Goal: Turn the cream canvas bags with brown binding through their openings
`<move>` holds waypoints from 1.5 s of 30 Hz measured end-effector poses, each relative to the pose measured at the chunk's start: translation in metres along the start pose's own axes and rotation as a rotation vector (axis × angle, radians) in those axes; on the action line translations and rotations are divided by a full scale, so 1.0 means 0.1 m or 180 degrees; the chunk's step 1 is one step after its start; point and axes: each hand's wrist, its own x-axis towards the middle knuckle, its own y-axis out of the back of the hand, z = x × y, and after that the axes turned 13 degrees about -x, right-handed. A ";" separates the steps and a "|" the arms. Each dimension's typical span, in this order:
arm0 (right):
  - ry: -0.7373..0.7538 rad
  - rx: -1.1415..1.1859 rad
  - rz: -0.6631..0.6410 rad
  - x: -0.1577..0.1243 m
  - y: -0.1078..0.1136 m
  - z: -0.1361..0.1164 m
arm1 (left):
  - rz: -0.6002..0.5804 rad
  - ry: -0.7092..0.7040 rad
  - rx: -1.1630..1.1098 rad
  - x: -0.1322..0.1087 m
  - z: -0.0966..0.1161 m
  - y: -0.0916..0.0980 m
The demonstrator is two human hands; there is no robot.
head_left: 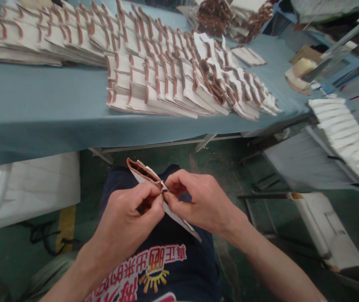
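Over my lap, a flat folded piece, white outside with a brown inner edge [140, 168], lies slantwise between my hands. My left hand [129, 209] pinches its upper edge near the middle, thumb and forefinger together. Right beside that, my right hand [198, 199] pinches the same edge from the other side, fingertips nearly touching those of the left. The white lower part of the piece shows beneath my right hand, ending in a corner at the lower right. What exactly lies between the fingertips is small and partly hidden.
Ahead stands a table with a blue cover [41, 96], bearing overlapping rows of similar white pieces with brown edges [166, 79]. Brown-and-white bundles [217, 16] lie behind. A white bin [47, 188] stands at left, a stool [330, 230] at right, near another row of white pieces [349, 134].
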 end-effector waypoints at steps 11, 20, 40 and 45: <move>-0.0045 -0.0253 0.0155 -0.01 0.00 -0.07 | 0.0159 -0.0105 -0.0185 -0.01 0.00 -0.09; -0.0721 0.1121 -0.0197 0.07 -0.24 0.03 | -0.0022 0.0897 -0.1385 0.04 -0.16 -0.04; 0.0391 -0.0685 0.0277 -0.10 -0.20 0.00 | -0.0445 -0.0856 0.1095 0.10 -0.20 0.27; 0.0599 -0.1422 0.0596 -0.19 -0.22 -0.05 | -0.0296 -0.0726 0.1042 0.06 -0.21 0.21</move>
